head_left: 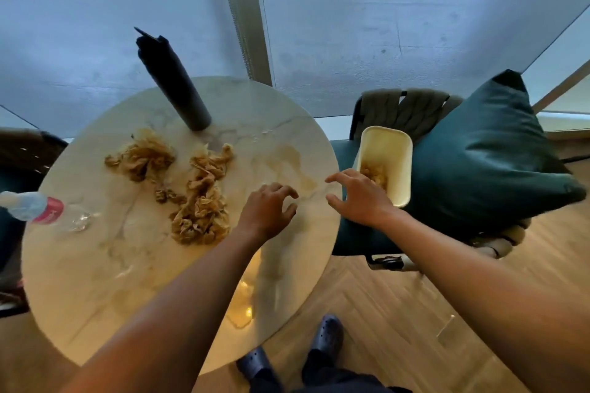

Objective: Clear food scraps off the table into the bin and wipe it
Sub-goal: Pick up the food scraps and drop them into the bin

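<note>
L hand (268,206) sits over the right part of the round table (95,271), fingers loosely curled, tips down toward the top, holding nothing. R hand (357,196) is at the table's right edge, fingers spread and half bent, thumb toward the table, also holding nothing; it hangs between the rim and the bin (394,166).

Bin: 1, cream, rectangular w/ rounded corners, just off the right edge, standing on the teal chair seat (360,233). Some scraps already lie in its bottom.

Scraps on the table: 3 clumps of tan, crumpled stuff. Biggest clump (202,201) runs from mid table down toward the L hand, its near end just left of that wrist. 2nd clump (143,158) lies left of it, toward the far-left part. 3rd, a small bit (166,195), sits between them. A brownish smear (292,163) marks the top toward the right edge, past both hands.

Other things on top: 1 dark cylinder (174,83), upright near the far edge; 1 clear water bottle (35,209) w/ red label lying on its side at the left edge, its cap end sticking out past the rim.

Open room: near half of the table is bare marble, as is the strip along the right edge under the hands. 1 teal cushion (485,153) leans on the chair behind the bin. 2 dark clogs (329,333) on the wood floor (399,313) by the near edge.
</note>
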Demonstrator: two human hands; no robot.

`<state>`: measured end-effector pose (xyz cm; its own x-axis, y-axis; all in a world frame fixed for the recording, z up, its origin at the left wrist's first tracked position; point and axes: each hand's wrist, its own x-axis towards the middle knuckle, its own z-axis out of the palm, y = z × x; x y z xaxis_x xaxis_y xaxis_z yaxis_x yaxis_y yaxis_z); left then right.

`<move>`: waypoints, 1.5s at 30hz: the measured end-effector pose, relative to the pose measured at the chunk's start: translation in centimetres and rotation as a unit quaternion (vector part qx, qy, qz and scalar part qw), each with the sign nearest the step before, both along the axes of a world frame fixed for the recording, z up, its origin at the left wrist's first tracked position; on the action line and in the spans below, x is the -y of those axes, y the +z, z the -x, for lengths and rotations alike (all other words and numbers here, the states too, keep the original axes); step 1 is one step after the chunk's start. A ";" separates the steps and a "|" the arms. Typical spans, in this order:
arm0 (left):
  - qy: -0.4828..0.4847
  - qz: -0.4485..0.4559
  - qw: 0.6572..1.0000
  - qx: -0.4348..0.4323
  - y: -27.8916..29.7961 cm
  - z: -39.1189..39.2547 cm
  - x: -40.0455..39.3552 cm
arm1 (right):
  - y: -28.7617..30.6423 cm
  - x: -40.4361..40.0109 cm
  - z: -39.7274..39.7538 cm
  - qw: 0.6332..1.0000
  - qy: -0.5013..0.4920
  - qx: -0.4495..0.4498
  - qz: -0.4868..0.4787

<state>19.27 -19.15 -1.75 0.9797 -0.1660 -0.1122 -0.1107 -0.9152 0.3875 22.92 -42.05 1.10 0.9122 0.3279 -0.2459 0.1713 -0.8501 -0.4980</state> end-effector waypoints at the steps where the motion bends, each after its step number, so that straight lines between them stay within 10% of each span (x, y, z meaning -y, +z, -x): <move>1: 0.008 -0.002 1.000 -0.002 0.1 0.5 -0.9 | 0.1 -1.0 0.2 1.000 0.006 0.001 -0.001; 13: 0.183 -0.065 0.978 -0.080 0.2 4.5 -12.5 | 0.2 -12.5 3.0 0.996 0.087 -0.002 -0.010; 24: 0.156 -0.134 0.968 -0.142 -0.3 4.5 -15.6 | -1.0 -16.1 4.3 0.995 0.098 -0.005 0.004; 45: 0.208 0.168 0.962 0.046 2.9 5.2 -24.3 | -2.4 -24.1 4.2 0.993 0.119 -0.005 -0.024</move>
